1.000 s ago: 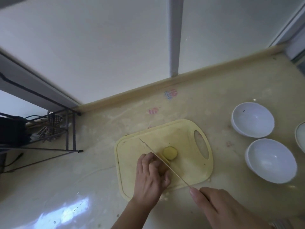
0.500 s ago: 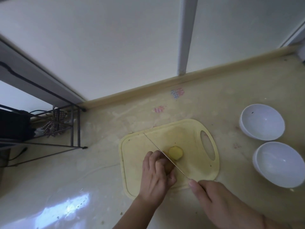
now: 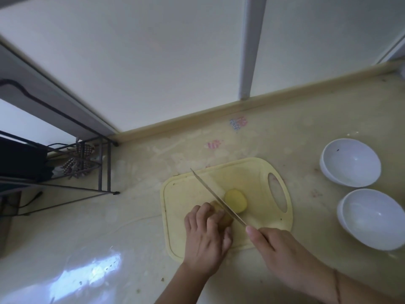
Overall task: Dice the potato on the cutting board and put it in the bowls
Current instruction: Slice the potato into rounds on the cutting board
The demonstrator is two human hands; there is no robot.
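— Pale yellow stone makes up the surface (image 3: 295,132), glossy, backed by a low raised edge and white panels with a grey upright strip. What sits on it?

— A light yellow plastic cutting board (image 3: 186,194) with an oval handle hole at its right end. On it lies the potato, already cut in two: a brown-skinned part (image 3: 224,219) under the left hand, and a cut piece (image 3: 236,201) just beside it, its pale yellow face turned up.

— And the hands?

— The left hand (image 3: 206,235) curls over the skinned part, fingertips pressing it to the board. The right hand (image 3: 282,253) is wrapped round the handle of a kitchen knife (image 3: 217,197), index finger stretched along the spine. The blade runs slantwise between the two potato parts, its tip pointing to the board's far left corner.

— The bowls?

— Two white bowls to the right, well apart from the board: a far bowl (image 3: 350,162) and a near bowl (image 3: 372,218). Neither holds any potato.

— Any writing to read?

— None legible. Two small marks show on the surface beyond the board, a blue and pink patch (image 3: 238,122) and a pink patch (image 3: 213,144), both too blurred to make out. A dark wire rack (image 3: 98,167) stands at the left.
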